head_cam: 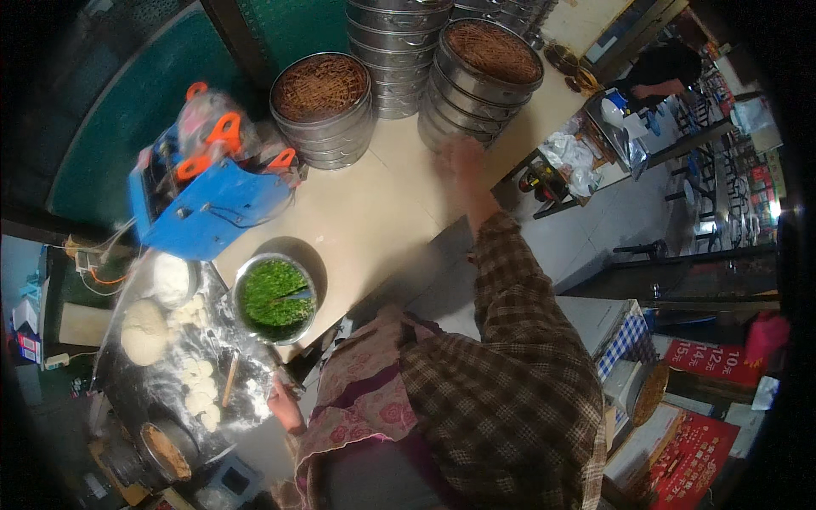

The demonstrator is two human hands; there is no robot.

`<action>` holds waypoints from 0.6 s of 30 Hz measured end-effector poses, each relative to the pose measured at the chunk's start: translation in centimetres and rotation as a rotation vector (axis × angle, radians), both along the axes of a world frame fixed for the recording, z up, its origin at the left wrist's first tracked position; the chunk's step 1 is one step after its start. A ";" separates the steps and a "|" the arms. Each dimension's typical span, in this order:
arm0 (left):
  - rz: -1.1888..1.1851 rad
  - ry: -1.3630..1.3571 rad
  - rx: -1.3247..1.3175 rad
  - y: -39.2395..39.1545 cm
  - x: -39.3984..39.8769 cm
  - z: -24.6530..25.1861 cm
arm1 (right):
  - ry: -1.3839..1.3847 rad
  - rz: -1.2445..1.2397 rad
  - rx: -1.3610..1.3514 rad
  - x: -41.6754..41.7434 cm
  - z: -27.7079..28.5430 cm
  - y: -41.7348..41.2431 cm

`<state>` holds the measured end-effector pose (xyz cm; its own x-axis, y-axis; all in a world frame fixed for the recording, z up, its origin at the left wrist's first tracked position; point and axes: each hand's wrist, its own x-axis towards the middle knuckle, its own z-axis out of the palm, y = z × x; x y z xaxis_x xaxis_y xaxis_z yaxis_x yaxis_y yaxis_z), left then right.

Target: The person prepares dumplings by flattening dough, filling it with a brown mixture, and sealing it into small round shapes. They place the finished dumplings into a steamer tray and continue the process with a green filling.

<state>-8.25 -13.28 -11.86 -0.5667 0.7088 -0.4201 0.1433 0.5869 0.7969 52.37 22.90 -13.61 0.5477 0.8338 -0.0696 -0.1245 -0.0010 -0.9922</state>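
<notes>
My right hand (462, 167), blurred, reaches to the lower edge of a stack of metal steamer trays (481, 105); whether it grips a tray I cannot tell. My left hand (284, 401) is by the edge of a floured dark board (242, 325), near a wooden rolling pin (231, 379). Flattened dough pieces (201, 389) and a large dough lump (145, 333) lie on that board. A metal bowl of chopped greens (275, 296) with a utensil in it stands at the near edge of the pale counter (363, 210).
Another steamer stack (322, 111) and a taller one (400, 57) stand at the back. A blue machine (210, 207) with orange-handled tools on it is at left. White plastic bags (574, 159) lie on a side shelf. Another person's arm (660, 88) shows at upper right.
</notes>
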 end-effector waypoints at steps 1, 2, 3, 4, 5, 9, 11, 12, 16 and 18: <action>0.000 0.007 -0.009 -0.1 0.1 0.0 | -0.305 -0.051 0.076 3.8 0.9 -1.2; 0.004 0.024 -0.017 -0.2 0.0 0.2 | -0.282 -0.169 0.130 4.6 3.1 -1.7; 0.018 0.037 -0.021 -0.7 0.0 0.2 | -0.260 -0.276 0.188 4.7 5.7 -1.8; 0.029 -0.030 0.015 -2.3 -1.8 -1.5 | 0.092 -0.435 0.211 3.1 11.8 -2.2; 0.007 -0.065 0.024 -2.0 -1.6 -1.5 | 0.061 -0.448 0.183 4.2 14.7 -2.5; -0.017 -0.054 0.027 -1.3 -1.8 -2.9 | -0.095 -0.376 -0.089 7.3 20.5 -1.0; -0.083 -0.029 0.027 -0.6 -1.8 -3.5 | -0.162 -0.332 -0.201 9.1 21.5 0.0; -0.120 -0.017 0.035 -0.3 -1.9 -3.3 | -0.157 -0.320 -0.211 9.6 21.6 0.8; -0.159 0.031 0.044 0.3 -1.3 -2.0 | -0.188 -0.262 -0.193 10.5 22.0 1.5; -0.201 -0.001 0.092 0.6 -0.8 -2.5 | -0.233 -0.338 -0.114 11.6 20.8 -0.1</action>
<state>-9.04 -12.65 -14.32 -0.4098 0.8427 -0.3493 0.2493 0.4718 0.8457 63.94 22.83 7.15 0.8011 0.5985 0.0073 0.0912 -0.1099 -0.9897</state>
